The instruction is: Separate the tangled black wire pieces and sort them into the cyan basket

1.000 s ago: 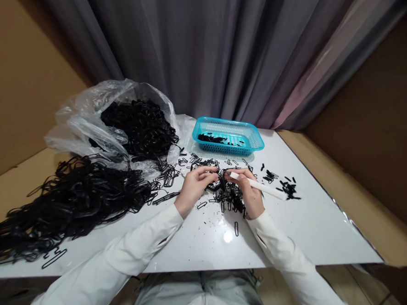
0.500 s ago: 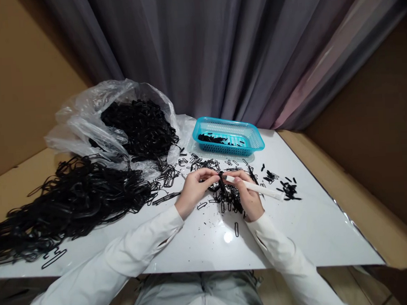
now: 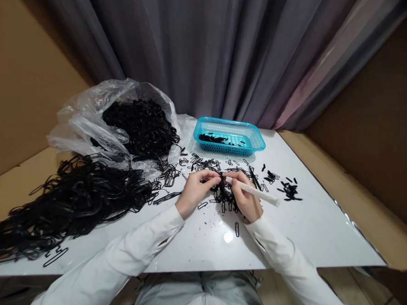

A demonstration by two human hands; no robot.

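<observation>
My right hand point(image 3: 247, 200) grips a white pen-shaped tool point(image 3: 256, 192), its tip end turned toward my left hand and its other end slanting down to the right. With thumb and index finger my left hand point(image 3: 196, 192) pinches a small black rubbery piece, mostly hidden by the fingertips. Both sets of fingertips nearly meet above a heap of black loop-shaped pieces point(image 3: 226, 201). More thin black loops point(image 3: 204, 162) lie scattered just beyond the hands. A single loop point(image 3: 236, 229) lies nearer to me. What the tool's tip touches is too small to tell.
A tangled black pile point(image 3: 79, 206) covers the table's left, with a clear plastic bag point(image 3: 84, 114) of similar black pieces behind it. A blue basket point(image 3: 259, 140) holding small black bits stands at the back. Small black strips point(image 3: 290, 191) lie to the right. Cardboard walls flank the table point(image 3: 319, 237).
The white tool has tilted slightly, its rear end shifting left and down. Both hands stay close together in nearly the same place.
</observation>
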